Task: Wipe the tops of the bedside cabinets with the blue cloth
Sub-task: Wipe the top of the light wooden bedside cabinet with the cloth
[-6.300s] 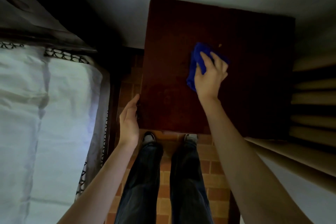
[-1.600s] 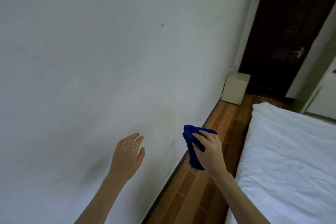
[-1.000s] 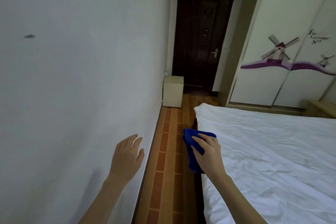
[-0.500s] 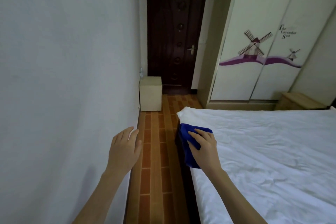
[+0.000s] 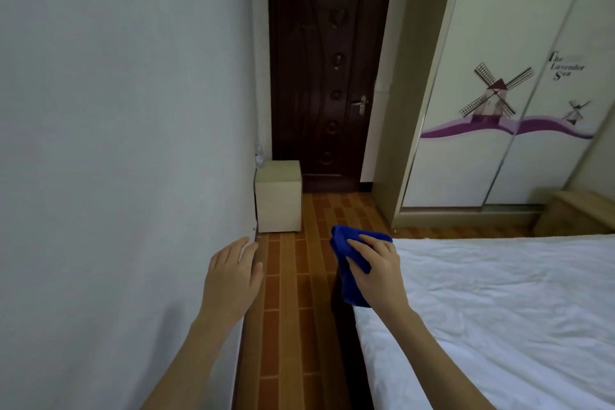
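narrow brick floor [image 5: 293,303] beside bed [image 5: 499,309], blue cloth [image 5: 349,263] in right hand [image 5: 377,271]

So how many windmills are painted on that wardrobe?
2. A big windmill on the left door of the wardrobe, and a little windmill on the right door, near the picture's edge. More could hide past that edge.
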